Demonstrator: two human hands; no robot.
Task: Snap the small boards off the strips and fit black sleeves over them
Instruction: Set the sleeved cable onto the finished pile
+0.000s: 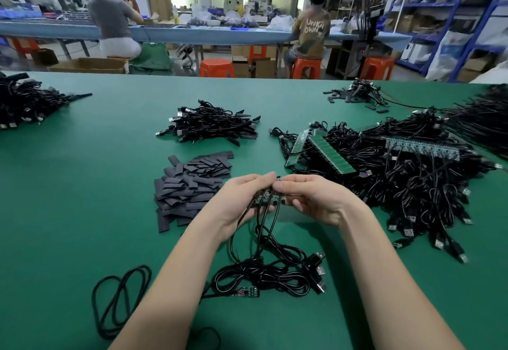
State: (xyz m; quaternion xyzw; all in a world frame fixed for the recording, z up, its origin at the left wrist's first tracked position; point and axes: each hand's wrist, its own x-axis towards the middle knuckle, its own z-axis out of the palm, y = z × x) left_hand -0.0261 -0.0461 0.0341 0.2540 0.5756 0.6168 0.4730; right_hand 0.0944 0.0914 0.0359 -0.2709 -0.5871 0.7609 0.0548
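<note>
Over the middle of the green table, my left hand (242, 201) and my right hand (310, 198) both grip a short strip of small boards (265, 195), pinching it at the top. Black cables (264, 264) hang from the strip and coil on the table below my hands. One separate small board (244, 292) lies on its cable near the front. A pile of flat black sleeves (189, 184) sits just left of my left hand. Green board strips (327, 154) rest on a heap of cables to the right.
A pile of sleeved cables (209, 124) lies behind the sleeves. More cable heaps sit at far left (24, 102) and right (428, 184). A loose cable loop (121, 300) lies front left. Two people sit at a bench beyond the table edge.
</note>
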